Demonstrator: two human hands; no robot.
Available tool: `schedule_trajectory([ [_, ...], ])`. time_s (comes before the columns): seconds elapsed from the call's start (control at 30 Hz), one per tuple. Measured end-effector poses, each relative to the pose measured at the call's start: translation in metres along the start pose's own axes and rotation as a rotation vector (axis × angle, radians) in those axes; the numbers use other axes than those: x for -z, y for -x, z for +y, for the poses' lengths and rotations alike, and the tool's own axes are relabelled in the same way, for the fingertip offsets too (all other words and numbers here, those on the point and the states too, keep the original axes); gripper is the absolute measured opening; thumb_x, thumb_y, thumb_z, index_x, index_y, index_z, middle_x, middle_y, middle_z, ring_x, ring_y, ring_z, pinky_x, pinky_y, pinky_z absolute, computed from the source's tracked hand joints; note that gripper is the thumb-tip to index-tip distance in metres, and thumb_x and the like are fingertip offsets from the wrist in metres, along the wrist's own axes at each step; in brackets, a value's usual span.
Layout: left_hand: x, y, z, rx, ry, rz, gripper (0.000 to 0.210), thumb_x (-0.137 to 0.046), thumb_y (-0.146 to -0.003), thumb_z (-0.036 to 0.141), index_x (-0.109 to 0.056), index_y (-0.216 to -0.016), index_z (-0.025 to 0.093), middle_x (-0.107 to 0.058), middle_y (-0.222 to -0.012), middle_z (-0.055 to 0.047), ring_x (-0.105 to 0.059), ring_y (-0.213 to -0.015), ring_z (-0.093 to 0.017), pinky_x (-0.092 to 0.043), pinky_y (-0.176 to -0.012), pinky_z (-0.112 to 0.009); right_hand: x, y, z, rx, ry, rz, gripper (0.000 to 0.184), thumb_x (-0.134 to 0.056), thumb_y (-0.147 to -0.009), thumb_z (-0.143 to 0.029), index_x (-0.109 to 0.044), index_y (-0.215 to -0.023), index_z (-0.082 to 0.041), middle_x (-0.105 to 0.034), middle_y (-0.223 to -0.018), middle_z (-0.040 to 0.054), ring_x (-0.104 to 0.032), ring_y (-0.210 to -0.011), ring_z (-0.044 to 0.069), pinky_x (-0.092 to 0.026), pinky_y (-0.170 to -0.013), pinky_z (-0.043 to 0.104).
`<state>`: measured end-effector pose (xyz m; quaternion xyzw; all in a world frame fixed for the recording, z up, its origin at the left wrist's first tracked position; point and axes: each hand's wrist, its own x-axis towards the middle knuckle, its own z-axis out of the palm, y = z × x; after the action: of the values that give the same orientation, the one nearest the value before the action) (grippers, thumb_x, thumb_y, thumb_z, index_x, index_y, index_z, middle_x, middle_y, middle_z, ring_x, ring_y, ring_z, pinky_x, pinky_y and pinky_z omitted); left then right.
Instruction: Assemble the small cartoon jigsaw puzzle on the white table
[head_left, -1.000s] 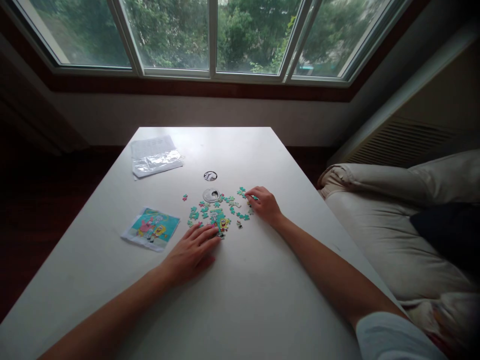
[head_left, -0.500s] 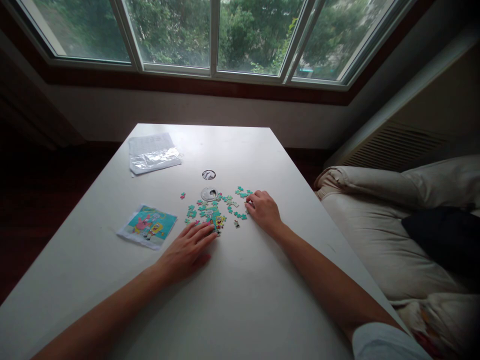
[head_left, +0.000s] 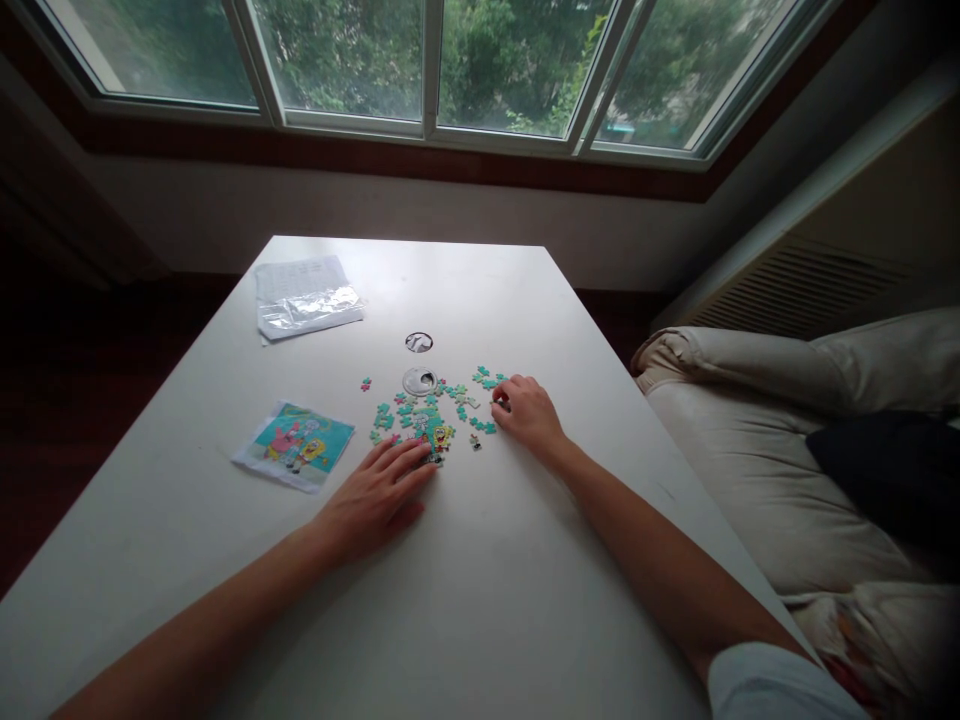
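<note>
White, smooth and faintly glossy, a rectangular table is set before a metal-framed window. By the flat, open left hand, its fingers slightly parted, the near edge of a partly joined teal-and-yellow puzzle patch is covered. Around the table's middle the patch is laid, its printed figures' heads pointed windowward; its long axis cannot be told. Thin, knobbed teal loose pieces are scattered toward the curled right hand; whether anything is gripped cannot be told. Leftward, a square printed picture sheet is laid aslant; beyond it, a shiny, wrinkled clear plastic sleeve is seen.
</note>
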<state>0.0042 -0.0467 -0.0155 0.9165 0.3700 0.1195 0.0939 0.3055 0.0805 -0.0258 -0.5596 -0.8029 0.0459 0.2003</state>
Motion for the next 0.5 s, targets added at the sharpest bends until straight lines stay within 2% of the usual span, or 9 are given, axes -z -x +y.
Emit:
schedule_trajectory([
  [0.17, -0.001, 0.001, 0.000, 0.004, -0.018, -0.016, 0.047, -0.051, -0.099, 0.029, -0.049, -0.146, 0.024, -0.041, -0.160, -0.010, -0.033, -0.150, -0.028, -0.023, -0.126, -0.055, 0.002, -0.001, -0.008, -0.009, -0.123, -0.028, 0.004, -0.065, -0.079, -0.018, -0.062, -0.078, -0.021, -0.066, -0.080, 0.0023, -0.056, -0.080, 0.019, -0.040, -0.079, 0.034],
  [0.27, -0.001, 0.001, 0.000, 0.000, -0.024, -0.018, 0.047, -0.051, -0.099, 0.030, -0.049, -0.146, 0.024, -0.040, -0.160, -0.009, -0.033, -0.150, -0.028, -0.022, -0.126, -0.055, 0.009, 0.004, -0.019, 0.015, -0.320, -0.033, 0.004, -0.064, -0.083, -0.021, -0.063, -0.079, -0.021, -0.067, -0.077, 0.0002, -0.057, -0.074, 0.016, -0.043, -0.076, 0.032],
  [0.33, 0.000, 0.001, 0.000, 0.001, -0.023, -0.020, 0.047, -0.051, -0.099, 0.031, -0.049, -0.146, 0.024, -0.040, -0.160, -0.009, -0.033, -0.150, -0.028, -0.023, -0.126, -0.055, 0.012, 0.009, -0.029, -0.010, -0.492, -0.037, 0.004, -0.064, -0.085, -0.024, -0.065, -0.087, -0.022, -0.067, -0.077, -0.0008, -0.058, -0.070, 0.014, -0.045, -0.071, 0.029],
  [0.4, 0.001, 0.001, 0.000, 0.007, -0.019, -0.021, 0.048, -0.052, -0.099, 0.030, -0.048, -0.146, 0.024, -0.040, -0.160, -0.009, -0.033, -0.150, -0.028, -0.023, -0.125, -0.055, 0.013, 0.014, -0.039, -0.051, -0.661, -0.094, 0.012, -0.063, -0.086, -0.028, -0.069, -0.097, -0.023, -0.067, -0.074, -0.0022, -0.057, -0.064, 0.013, -0.046, -0.066, 0.028],
  [0.5, 0.000, 0.001, 0.000, 0.012, -0.005, -0.011, 0.049, -0.053, -0.098, 0.029, -0.049, -0.146, 0.024, -0.041, -0.160, -0.009, -0.034, -0.150, -0.028, -0.023, -0.125, -0.055, 0.011, 0.019, -0.052, -0.161, -0.934, -0.235, 0.017, -0.066, -0.084, -0.032, -0.072, -0.096, -0.022, -0.069, -0.075, -0.0005, -0.062, -0.064, 0.014, -0.049, -0.061, 0.027],
])
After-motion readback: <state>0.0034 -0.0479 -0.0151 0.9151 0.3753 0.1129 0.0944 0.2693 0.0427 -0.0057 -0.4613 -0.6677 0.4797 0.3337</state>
